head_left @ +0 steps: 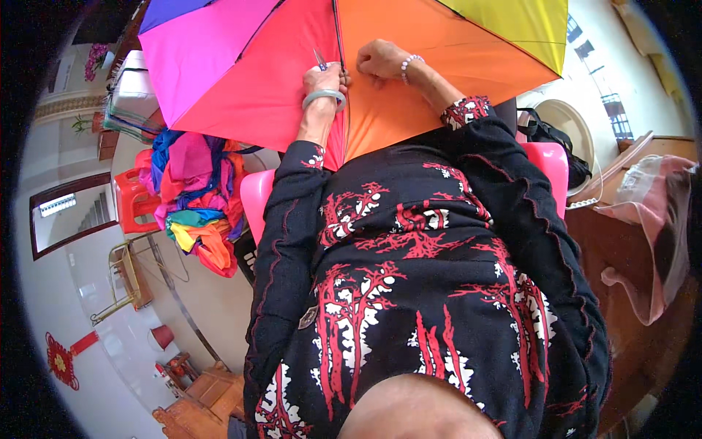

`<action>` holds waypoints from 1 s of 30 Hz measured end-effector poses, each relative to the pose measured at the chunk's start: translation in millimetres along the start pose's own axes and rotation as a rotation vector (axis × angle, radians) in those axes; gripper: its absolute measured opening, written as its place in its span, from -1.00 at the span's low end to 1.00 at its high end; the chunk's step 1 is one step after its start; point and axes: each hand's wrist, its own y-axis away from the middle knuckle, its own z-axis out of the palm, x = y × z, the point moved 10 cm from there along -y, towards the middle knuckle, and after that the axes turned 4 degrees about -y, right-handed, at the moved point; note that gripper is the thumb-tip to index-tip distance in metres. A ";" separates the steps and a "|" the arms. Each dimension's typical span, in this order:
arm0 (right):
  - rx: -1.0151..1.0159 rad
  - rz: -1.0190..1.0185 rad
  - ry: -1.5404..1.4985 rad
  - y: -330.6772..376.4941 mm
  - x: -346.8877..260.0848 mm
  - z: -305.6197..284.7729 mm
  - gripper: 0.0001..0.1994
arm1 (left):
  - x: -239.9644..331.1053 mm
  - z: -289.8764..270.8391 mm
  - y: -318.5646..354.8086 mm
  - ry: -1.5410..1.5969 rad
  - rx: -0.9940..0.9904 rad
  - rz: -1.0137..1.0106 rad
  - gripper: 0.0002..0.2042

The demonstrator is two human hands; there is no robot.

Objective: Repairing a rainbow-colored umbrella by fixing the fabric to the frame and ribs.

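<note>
An open umbrella (424, 110) with panels of purple, pink, red, orange and yellow spreads over my lap, its inner side with thin dark ribs facing me. My left hand (325, 80), with a pale bangle at the wrist, is closed at the seam between the red and orange panels, beside a dark rib (338, 36). Small pointed scissors (319, 61) stick up out of its fingers, the rest of them hidden in the hand. Just to the right, my right hand (382, 60), wearing a beaded bracelet (411, 64), hovers over the orange panel with fingers curled together. Whatever they pinch is too small to see.
A heap of multicoloured cloth (194, 172) lies on a red plastic stool (135, 201) at my left. Behind it is a stack of white and green packs (135, 91). At my right are a black bag (552, 143) and a pinkish clear plastic sack (651, 227). I sit on a pink chair (548, 164).
</note>
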 end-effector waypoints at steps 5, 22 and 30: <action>-0.020 0.169 -0.203 1.4 10.2 5.5 -0.87 | 2.0 1.6 0.2 -0.022 0.001 -0.003 -0.88; 0.146 0.164 0.391 -5.5 -9.6 1.4 -0.80 | -2.5 -4.4 -5.1 0.011 0.015 -0.017 -0.92; 0.165 0.089 0.324 -4.2 -11.4 4.1 -0.85 | 6.5 -2.5 4.6 -0.013 -0.011 -0.014 -0.92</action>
